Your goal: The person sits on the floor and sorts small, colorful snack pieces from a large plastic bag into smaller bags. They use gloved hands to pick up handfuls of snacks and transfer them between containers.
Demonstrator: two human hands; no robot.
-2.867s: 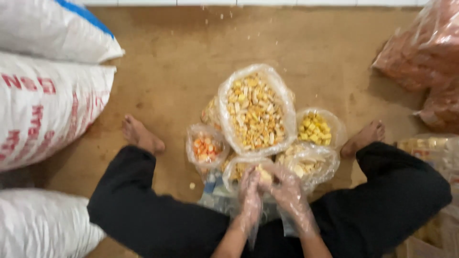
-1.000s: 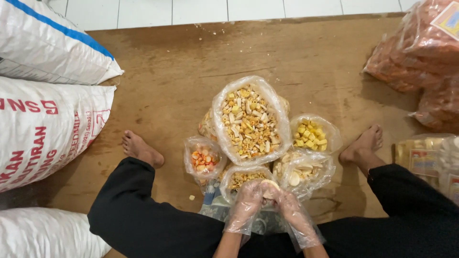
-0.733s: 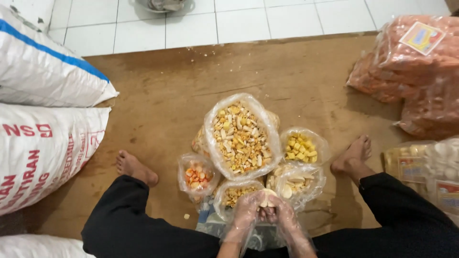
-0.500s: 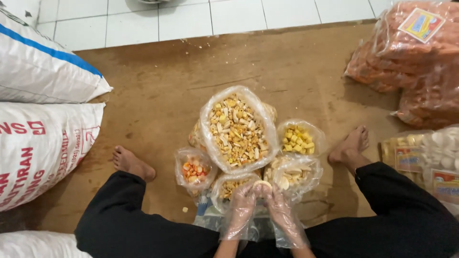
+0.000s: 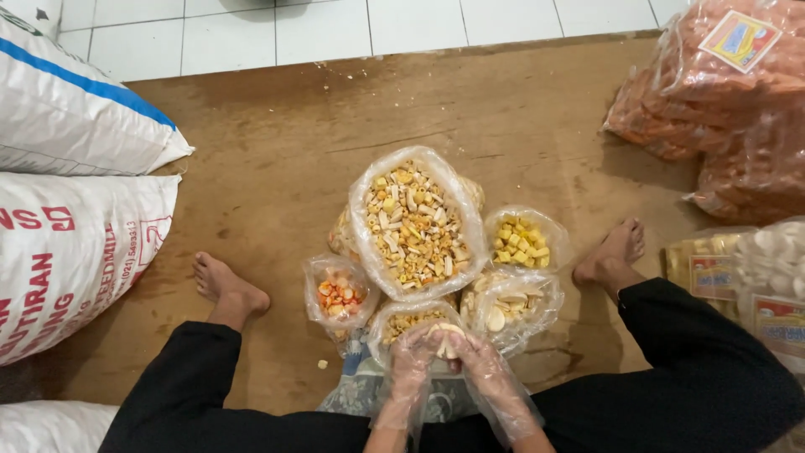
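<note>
Sitting on a brown floor mat [image 5: 277,193] with legs spread, a person is working over a cluster of open plastic bags. The left hand [image 5: 417,354] and the right hand [image 5: 480,361], both in thin clear gloves, are meeting fingertip to fingertip and pinching a pale round snack piece [image 5: 447,335] between them. This piece is hovering just above the small bag of brown snacks [image 5: 407,323], directly in front of the person. A large bag of mixed snacks [image 5: 417,222] is standing behind it. A bag of orange pieces [image 5: 338,295] is lying to the left, a bag of yellow cubes [image 5: 521,243] and a bag of white chips [image 5: 511,304] to the right. White sacks [image 5: 75,252] are lying at the left, and orange snack packs [image 5: 721,101] at the right.
</note>
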